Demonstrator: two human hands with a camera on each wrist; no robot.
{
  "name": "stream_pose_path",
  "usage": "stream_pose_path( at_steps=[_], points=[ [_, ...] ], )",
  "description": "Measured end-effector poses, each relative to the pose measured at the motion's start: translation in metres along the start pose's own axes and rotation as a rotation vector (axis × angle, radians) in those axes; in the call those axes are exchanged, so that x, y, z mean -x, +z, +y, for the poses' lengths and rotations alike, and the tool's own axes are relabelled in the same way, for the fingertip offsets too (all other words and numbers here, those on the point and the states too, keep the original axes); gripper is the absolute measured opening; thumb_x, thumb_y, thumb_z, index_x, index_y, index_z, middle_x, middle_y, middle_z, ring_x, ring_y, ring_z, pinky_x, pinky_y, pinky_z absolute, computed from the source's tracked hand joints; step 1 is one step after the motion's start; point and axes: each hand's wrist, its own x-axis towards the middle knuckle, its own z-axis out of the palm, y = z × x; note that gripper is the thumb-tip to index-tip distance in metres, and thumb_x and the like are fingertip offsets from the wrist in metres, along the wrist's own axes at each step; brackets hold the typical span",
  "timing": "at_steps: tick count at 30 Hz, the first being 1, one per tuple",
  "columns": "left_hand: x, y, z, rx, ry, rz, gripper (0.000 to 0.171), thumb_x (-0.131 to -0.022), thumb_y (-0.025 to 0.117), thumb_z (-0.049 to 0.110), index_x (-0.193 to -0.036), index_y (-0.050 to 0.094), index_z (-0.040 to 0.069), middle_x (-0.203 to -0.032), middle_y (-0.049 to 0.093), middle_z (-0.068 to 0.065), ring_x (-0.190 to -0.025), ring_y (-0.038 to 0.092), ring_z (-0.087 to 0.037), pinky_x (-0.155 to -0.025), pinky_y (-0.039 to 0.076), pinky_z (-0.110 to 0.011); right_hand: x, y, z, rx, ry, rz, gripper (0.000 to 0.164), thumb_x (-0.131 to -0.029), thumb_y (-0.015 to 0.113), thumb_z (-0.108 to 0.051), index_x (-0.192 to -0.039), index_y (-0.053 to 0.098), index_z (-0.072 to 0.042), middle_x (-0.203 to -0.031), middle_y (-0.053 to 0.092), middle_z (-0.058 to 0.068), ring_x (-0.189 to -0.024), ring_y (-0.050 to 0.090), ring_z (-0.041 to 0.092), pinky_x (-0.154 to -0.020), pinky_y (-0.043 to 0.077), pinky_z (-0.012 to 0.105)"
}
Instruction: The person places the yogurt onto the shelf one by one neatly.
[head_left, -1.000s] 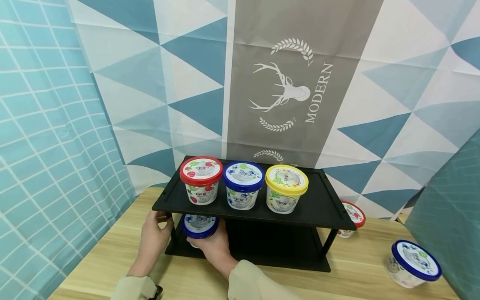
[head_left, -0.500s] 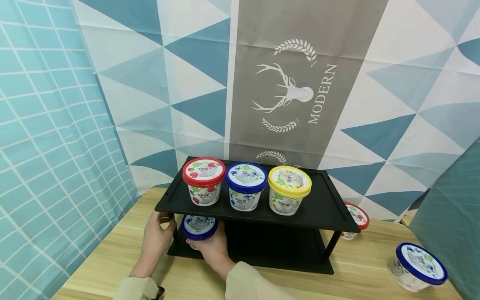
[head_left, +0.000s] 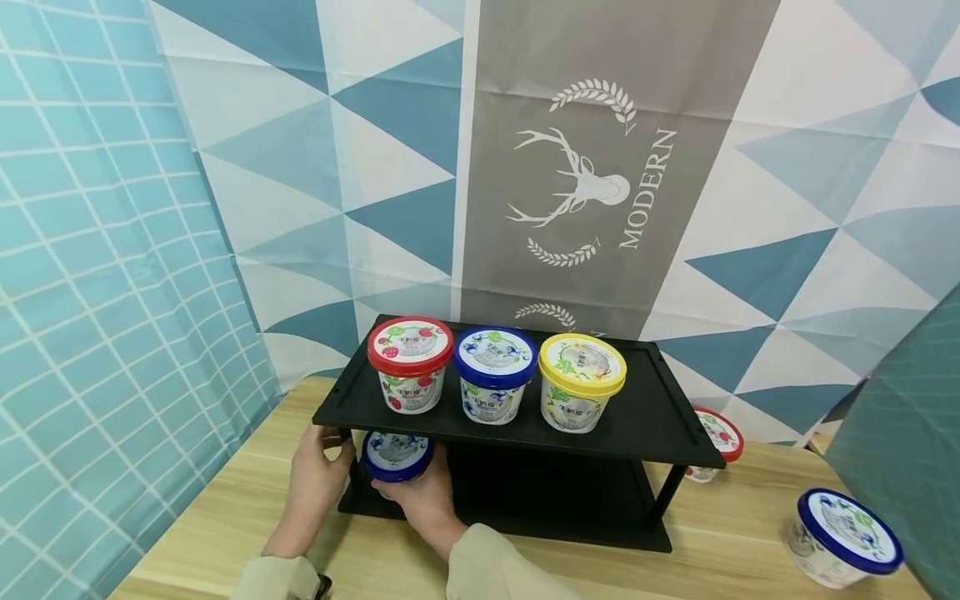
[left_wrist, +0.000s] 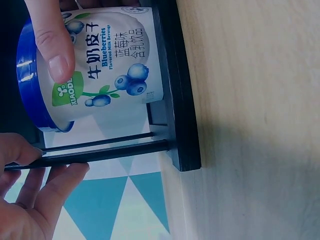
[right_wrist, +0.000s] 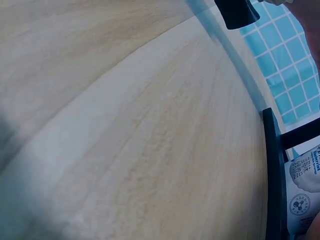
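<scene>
A two-tier black rack (head_left: 660, 417) stands on the wooden table. On its lower tier, at the left end, is a blue-lidded blueberry milk drink tub (head_left: 397, 456), upright at the board's front. My right hand (head_left: 429, 500) grips this tub from its right side; in the left wrist view the thumb lies across the tub's label (left_wrist: 127, 45). My left hand (head_left: 318, 475) pinches the rack's front left post (left_wrist: 115, 151), thumb on one side and fingers on the other. The upper board hides part of the left fingertips in the head view.
On the upper tier stand a red-lidded tub (head_left: 411, 367), a blue-lidded tub (head_left: 495, 375) and a yellow-lidded tub (head_left: 582, 383) in a row. Right of the rack, another red-lidded tub (head_left: 718, 433) and blue-lidded tub (head_left: 847, 537) rest on the table (head_left: 720, 575). Patterned cloth hangs behind.
The lower blue-lidded tub, with my right hand on it, has shifted slightly left toward the post. My left hand stays on the post. The head view has turned a little.
</scene>
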Motion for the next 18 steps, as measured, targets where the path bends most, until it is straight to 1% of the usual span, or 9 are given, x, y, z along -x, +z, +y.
stream_pose_path(
  at_steps=[5,10,15,18],
  points=[
    [-0.001,0.0,0.0,0.008,-0.005,0.008,0.035,-0.077,0.055,-0.005,-0.109,0.048,0.007,-0.092,0.056,-0.016,-0.084,0.059,-0.034,-0.073,0.049,-0.047,0.0,0.0,-0.001,-0.005,-0.005,-0.011,0.094,-0.054,0.083,-0.036,-0.129,0.03,-0.015,-0.122,0.047,0.001,-0.113,0.047,0.019,-0.098,0.04,0.037],
    [0.0,-0.002,0.001,0.009,-0.007,-0.002,0.035,-0.078,0.054,-0.005,-0.11,0.047,0.006,-0.093,0.056,-0.017,-0.085,0.058,-0.034,-0.073,0.049,-0.048,0.0,-0.001,-0.002,-0.009,-0.011,-0.026,0.094,-0.054,0.083,-0.034,-0.129,0.03,-0.014,-0.123,0.047,0.002,-0.113,0.047,0.02,-0.098,0.04,0.039],
    [-0.001,-0.001,0.0,0.003,-0.014,-0.009,0.035,-0.079,0.054,-0.004,-0.111,0.047,0.007,-0.093,0.056,-0.017,-0.085,0.058,-0.034,-0.074,0.049,-0.047,0.0,-0.007,-0.001,-0.015,-0.006,-0.099,0.094,-0.057,0.081,-0.034,-0.132,0.027,-0.014,-0.126,0.044,0.003,-0.115,0.045,0.02,-0.099,0.039,0.039],
    [-0.001,-0.001,0.0,0.009,-0.018,-0.009,0.035,-0.078,0.055,-0.004,-0.111,0.048,0.008,-0.093,0.056,-0.017,-0.085,0.058,-0.034,-0.074,0.049,-0.047,0.0,-0.013,0.001,0.007,0.01,-0.15,0.091,-0.059,0.08,-0.036,-0.132,0.029,-0.014,-0.125,0.045,0.003,-0.115,0.045,0.019,-0.098,0.04,0.04]
  ],
)
